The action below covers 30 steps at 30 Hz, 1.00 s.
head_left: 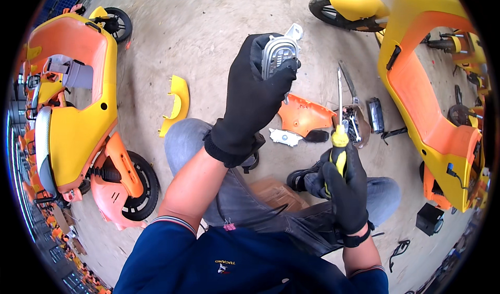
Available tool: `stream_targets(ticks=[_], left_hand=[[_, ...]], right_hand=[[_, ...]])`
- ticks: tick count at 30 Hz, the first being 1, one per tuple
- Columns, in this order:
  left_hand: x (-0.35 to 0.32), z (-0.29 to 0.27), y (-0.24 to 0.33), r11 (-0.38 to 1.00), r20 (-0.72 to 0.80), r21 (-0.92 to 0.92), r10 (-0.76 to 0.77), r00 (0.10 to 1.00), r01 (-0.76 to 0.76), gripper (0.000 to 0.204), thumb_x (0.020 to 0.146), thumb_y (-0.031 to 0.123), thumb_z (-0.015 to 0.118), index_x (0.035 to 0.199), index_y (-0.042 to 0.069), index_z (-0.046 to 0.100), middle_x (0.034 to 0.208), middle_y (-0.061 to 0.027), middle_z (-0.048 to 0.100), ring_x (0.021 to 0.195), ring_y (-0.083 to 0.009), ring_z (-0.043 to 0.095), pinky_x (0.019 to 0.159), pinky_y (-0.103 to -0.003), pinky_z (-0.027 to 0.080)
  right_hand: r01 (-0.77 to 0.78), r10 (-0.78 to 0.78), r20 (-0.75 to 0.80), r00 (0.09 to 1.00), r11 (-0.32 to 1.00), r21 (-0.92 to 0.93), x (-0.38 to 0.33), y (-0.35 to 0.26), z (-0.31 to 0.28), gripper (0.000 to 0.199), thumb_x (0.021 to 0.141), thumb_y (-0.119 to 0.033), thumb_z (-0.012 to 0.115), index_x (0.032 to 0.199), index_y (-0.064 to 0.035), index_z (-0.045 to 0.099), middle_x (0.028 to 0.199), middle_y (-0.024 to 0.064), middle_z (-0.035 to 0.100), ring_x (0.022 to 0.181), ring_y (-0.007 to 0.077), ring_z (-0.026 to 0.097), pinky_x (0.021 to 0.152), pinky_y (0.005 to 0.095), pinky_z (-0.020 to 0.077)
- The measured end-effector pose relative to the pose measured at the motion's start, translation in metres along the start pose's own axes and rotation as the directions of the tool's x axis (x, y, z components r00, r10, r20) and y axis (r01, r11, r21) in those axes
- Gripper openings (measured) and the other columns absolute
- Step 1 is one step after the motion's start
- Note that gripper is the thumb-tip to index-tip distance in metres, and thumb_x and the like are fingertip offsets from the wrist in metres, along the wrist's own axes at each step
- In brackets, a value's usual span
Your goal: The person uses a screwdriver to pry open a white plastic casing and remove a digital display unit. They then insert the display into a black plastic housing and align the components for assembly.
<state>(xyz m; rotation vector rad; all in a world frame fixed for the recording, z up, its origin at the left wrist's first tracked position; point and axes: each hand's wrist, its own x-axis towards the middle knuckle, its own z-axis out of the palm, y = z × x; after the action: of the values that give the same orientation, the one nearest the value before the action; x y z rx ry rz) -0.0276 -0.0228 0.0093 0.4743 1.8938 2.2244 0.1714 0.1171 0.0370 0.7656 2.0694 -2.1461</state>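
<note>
Gloves cover both my hands. My left hand (253,93) is closed around a silver-grey lamp housing (279,54), lifted well above my knees with its ribbed face turned toward me and a white mounting tab at the top. My right hand (344,186) is clenched on the yellow-and-black handle of a screwdriver (339,118), its shaft pointing up and away, tip apart from the housing. To do this well, I judge I should hold the housing steady, seat the tip square in the fastener before turning, and keep the shaft clear of my left fingers. On the concrete floor (208,39) lie an orange panel (304,115), a yellow trim piece (176,104) and a small white plate (284,137). A brown cardboard box (276,194) sits between my legs; I cannot make out any label on it. Yellow-orange scooters (78,112) stand on either side.
</note>
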Motion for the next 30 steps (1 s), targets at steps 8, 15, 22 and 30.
stream_targets(ticks=[8, 15, 22, 30], left_hand=[[-0.002, 0.005, 0.001, 0.995, -0.004, 0.081, 0.064, 0.998, -0.063, 0.036, 0.091, 0.002, 0.068, 0.124, -0.001, 0.055, 0.106, -0.0121, 0.070, 0.094, -0.0162, 0.069, 0.082, -0.030, 0.058], [-0.004, 0.005, 0.003, 0.986, 0.011, 0.114, 0.124, 0.992, -0.124, 0.036, 0.092, 0.001, 0.067, 0.125, -0.001, 0.055, 0.107, -0.0099, 0.068, 0.093, -0.0131, 0.067, 0.081, -0.028, 0.056], [-0.002, 0.007, -0.003, 0.980, -0.008, 0.095, 0.179, 0.984, -0.177, 0.032, 0.090, 0.003, 0.068, 0.121, 0.002, 0.058, 0.096, -0.0064, 0.070, 0.081, -0.0100, 0.066, 0.072, -0.027, 0.054], [-0.005, 0.007, -0.002, 0.989, 0.023, 0.049, 0.140, 0.990, -0.141, 0.034, 0.090, 0.002, 0.068, 0.123, 0.002, 0.058, 0.099, -0.0067, 0.069, 0.083, -0.0101, 0.066, 0.075, -0.027, 0.054]], right_hand=[[0.276, -0.299, -0.066, 0.952, 0.931, -0.239, -0.014, -0.010, 0.003, 0.052, 0.091, 0.001, 0.067, 0.140, 0.0047, 0.050, 0.110, 0.0137, 0.068, 0.097, 0.0166, 0.067, 0.087, 0.0317, 0.0563], [0.230, -0.276, -0.148, 0.950, 0.936, -0.267, -0.006, -0.007, -0.006, 0.050, 0.086, -0.001, 0.072, 0.133, 0.0066, 0.060, 0.124, 0.0176, 0.069, 0.106, 0.0189, 0.068, 0.092, 0.0327, 0.0553], [0.224, -0.276, -0.129, 0.953, 0.923, -0.314, -0.003, -0.003, -0.009, 0.049, 0.088, -0.004, 0.072, 0.135, 0.0054, 0.061, 0.128, 0.0189, 0.068, 0.112, 0.0231, 0.067, 0.098, 0.0350, 0.0527], [0.242, -0.293, -0.135, 0.947, 0.922, -0.302, -0.003, -0.003, -0.011, 0.049, 0.087, -0.004, 0.074, 0.134, 0.0051, 0.061, 0.126, 0.0190, 0.068, 0.110, 0.0232, 0.068, 0.097, 0.0347, 0.0529]])
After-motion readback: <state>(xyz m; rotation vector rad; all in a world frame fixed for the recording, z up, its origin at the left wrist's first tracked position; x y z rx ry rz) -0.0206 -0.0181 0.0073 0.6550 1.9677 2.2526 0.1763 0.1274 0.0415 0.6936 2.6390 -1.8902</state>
